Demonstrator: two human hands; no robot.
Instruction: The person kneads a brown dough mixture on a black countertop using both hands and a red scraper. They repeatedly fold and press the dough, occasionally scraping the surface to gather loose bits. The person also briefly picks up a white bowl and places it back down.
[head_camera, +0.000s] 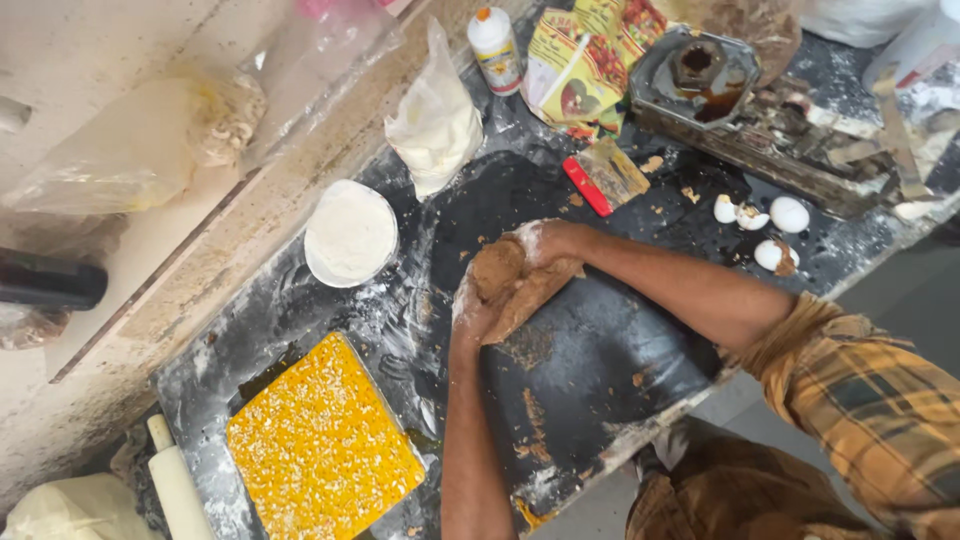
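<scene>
Two hands worked one dough (498, 268) lump mid-counter (600, 370): left hand (472, 312) cupped under it, right hand (548, 245) wrapped over the top, both closed on it, floured. Dough was brown, crumbly; bits lay scattered on the dark counter nearby. Flour bowl (350, 233) sat just beside, toward the far edge; yellow slab (320, 440) near the left corner, rolling pin (178, 485) beyond it. Eggshells (765, 225) lay well apart, right side. Judgement: to press well, keep palms tight w/ even squeeze, fold loose crumbs back in, dust w/ flour if sticky.
</scene>
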